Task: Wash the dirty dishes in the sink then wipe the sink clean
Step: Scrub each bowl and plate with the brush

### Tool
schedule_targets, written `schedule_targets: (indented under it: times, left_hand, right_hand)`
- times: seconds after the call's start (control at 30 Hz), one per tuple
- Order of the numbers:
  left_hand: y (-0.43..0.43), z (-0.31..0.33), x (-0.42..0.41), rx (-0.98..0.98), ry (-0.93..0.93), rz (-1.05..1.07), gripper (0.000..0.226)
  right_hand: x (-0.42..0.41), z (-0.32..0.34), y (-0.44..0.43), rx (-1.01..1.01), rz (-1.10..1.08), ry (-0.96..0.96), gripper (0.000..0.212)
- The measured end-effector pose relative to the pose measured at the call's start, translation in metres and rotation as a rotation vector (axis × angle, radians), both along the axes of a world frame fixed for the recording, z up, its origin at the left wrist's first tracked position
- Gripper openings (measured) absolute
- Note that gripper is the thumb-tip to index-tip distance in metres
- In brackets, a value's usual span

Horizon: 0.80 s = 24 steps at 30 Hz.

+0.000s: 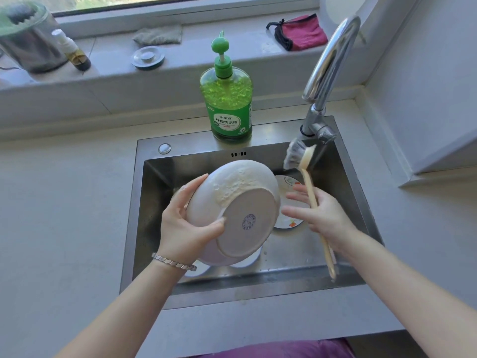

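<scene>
Left fingers (206,177): grip the rim of the soapy plate (233,213), tilted over the sink (154,202).
Right fingers (296,196): spread loosely, the brush (311,192) handle held in the palm.
Advice: keep the plate steady and scrub the foamy underside fully.

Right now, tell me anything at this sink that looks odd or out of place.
Little stands out. The sink strainer lies up on the windowsill, not in the sink. The plate in the left hand faces bottom up, suds on its back. The right hand has a loose grip on the brush, fingers spread.
</scene>
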<state>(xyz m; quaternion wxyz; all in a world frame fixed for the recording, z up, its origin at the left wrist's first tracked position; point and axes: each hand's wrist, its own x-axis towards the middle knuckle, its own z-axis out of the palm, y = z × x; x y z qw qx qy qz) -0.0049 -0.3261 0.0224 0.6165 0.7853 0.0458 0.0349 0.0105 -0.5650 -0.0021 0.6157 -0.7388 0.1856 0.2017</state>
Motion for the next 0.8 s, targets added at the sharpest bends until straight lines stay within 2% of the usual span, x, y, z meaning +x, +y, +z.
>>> schedule_targets:
  times: [0.1, 0.2, 0.3, 0.4, 0.47, 0.57, 0.63, 0.7, 0.8]
  left_hand:
    - [-0.003, -0.002, -0.002, -0.025, -0.004, -0.026, 0.065]
    - [0.001, -0.006, -0.004, -0.027, -0.004, -0.073, 0.065]
    - [0.011, -0.014, -0.005, 0.001, 0.073, -0.129, 0.063]
    - [0.019, -0.018, -0.005, 0.052, 0.135, -0.212, 0.063]
    - [0.017, -0.014, -0.002, 0.205, 0.078, -0.305, 0.059]
    - [-0.001, -0.005, 0.007, 0.602, -0.085, -0.441, 0.053]
    - [-0.016, 0.001, 0.012, 0.843, -0.243, -0.436, 0.042]
    - [-0.027, 0.006, 0.014, 0.900, -0.293, -0.413, 0.032]
    - [-0.032, 0.015, 0.017, 0.751, -0.230, -0.356, 0.039]
  right_hand:
    - [0.007, 0.000, 0.010, 0.016, 0.111, -0.025, 0.062]
    - [0.005, -0.007, 0.013, 0.046, 0.085, -0.075, 0.051]
    - [0.001, -0.006, 0.011, 0.090, 0.077, -0.095, 0.044]
    - [-0.001, 0.003, 0.008, -0.008, 0.142, -0.140, 0.043]
    - [-0.002, 0.012, 0.010, -0.129, 0.231, -0.229, 0.038]
    - [-0.003, 0.023, 0.021, -0.343, 0.376, -0.431, 0.031]
    - [-0.002, 0.028, 0.026, -0.417, 0.420, -0.537, 0.033]
    - [0.002, 0.031, 0.027, -0.449, 0.402, -0.571, 0.038]
    - [0.012, 0.037, 0.023, -0.455, 0.329, -0.518, 0.053]
